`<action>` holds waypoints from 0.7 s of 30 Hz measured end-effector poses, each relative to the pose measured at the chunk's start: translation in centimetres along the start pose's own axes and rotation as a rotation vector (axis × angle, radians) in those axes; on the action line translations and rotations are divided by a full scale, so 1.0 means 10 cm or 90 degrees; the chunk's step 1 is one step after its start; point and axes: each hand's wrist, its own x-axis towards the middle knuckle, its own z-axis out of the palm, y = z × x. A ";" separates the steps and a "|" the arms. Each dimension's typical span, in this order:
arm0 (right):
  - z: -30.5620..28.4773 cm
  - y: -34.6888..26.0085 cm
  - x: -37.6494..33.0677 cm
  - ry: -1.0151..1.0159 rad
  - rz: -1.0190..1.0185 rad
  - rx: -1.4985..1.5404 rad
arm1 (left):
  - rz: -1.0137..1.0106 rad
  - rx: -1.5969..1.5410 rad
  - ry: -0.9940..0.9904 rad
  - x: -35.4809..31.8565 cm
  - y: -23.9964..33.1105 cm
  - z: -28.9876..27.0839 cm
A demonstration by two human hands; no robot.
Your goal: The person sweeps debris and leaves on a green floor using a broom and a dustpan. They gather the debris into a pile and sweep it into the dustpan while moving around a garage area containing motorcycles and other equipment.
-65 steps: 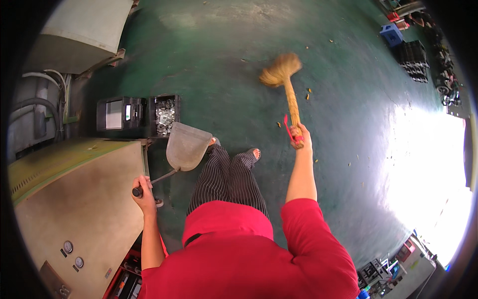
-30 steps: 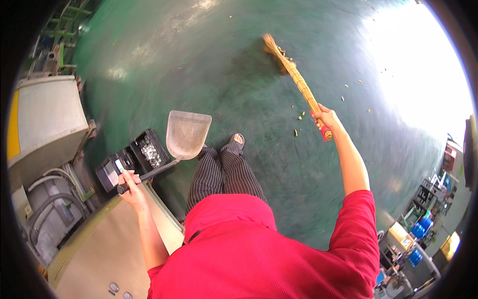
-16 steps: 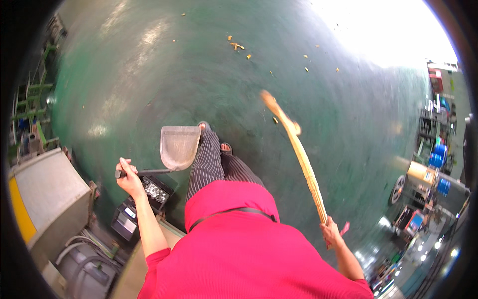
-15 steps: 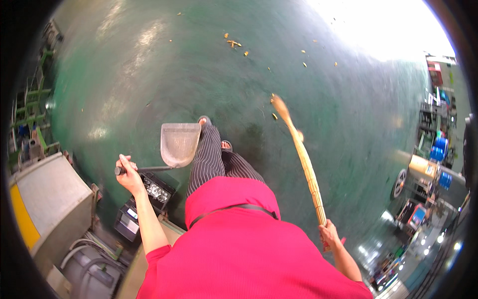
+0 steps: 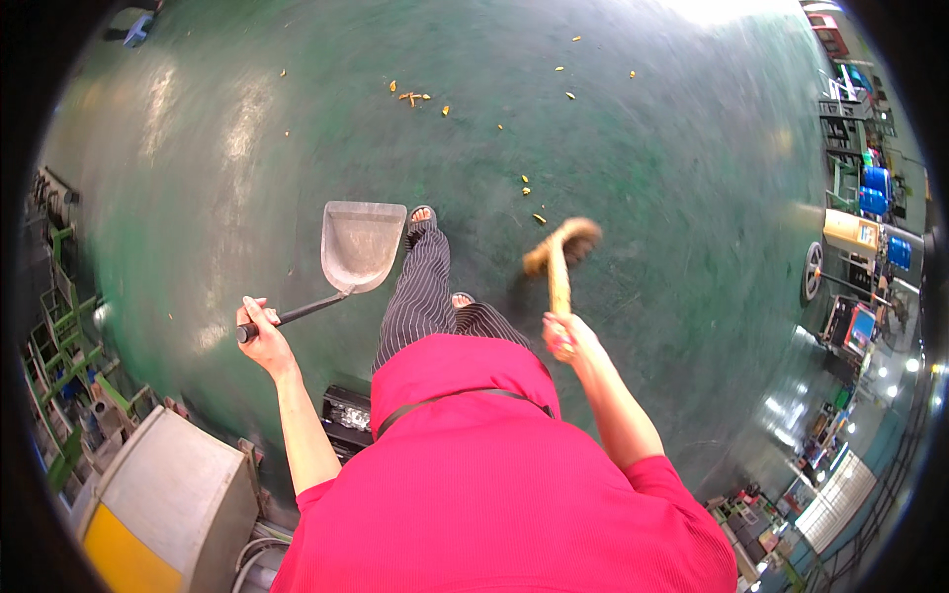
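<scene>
My left hand (image 5: 263, 333) is closed round the black handle of a dustpan (image 5: 362, 247). The grey, scuffed pan hangs out in front, left of my striped trouser leg. In my right hand (image 5: 571, 339) is the straw-coloured handle of a broom (image 5: 560, 281). The broom's brown bristle head (image 5: 568, 245) is smeared by motion, and I cannot tell whether it touches the floor. Just beyond it lie small yellow scraps (image 5: 539, 218), and a cluster of more yellow scraps (image 5: 412, 98) is scattered farther off, ahead of my feet.
Green floor (image 5: 326, 119) stretches ahead. At the lower left stands a grey machine housing (image 5: 168, 474) with a yellow panel. A black crate (image 5: 348, 413) sits beside my left hip. Along the right are a wheeled machine (image 5: 852, 233) and blue cylinders (image 5: 874, 188).
My right hand has moved inward and forward, and the broom, earlier stretched out to the right, is now shorter in view with its head turned. The dustpan is slightly farther ahead.
</scene>
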 end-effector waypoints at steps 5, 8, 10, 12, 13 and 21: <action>1.53 -0.25 0.68 0.001 -0.106 -0.065 | 0.004 0.008 -0.040 0.59 0.17 0.45; 2.15 -0.53 0.74 -0.020 -0.122 -0.071 | 0.011 0.017 -0.081 0.89 0.28 0.73; 2.31 -0.76 0.88 -0.076 -0.135 -0.109 | 0.017 0.028 -0.118 1.06 0.34 0.91; 2.41 -1.00 0.93 -0.093 -0.106 -0.067 | 0.017 0.045 -0.150 1.21 0.38 1.08; 2.42 -1.08 0.92 -0.103 -0.095 -0.044 | 0.020 0.050 -0.170 1.28 0.42 1.18; 1.38 -0.84 -0.20 0.457 -0.368 -0.740 | 0.055 0.074 -0.267 1.61 0.57 1.93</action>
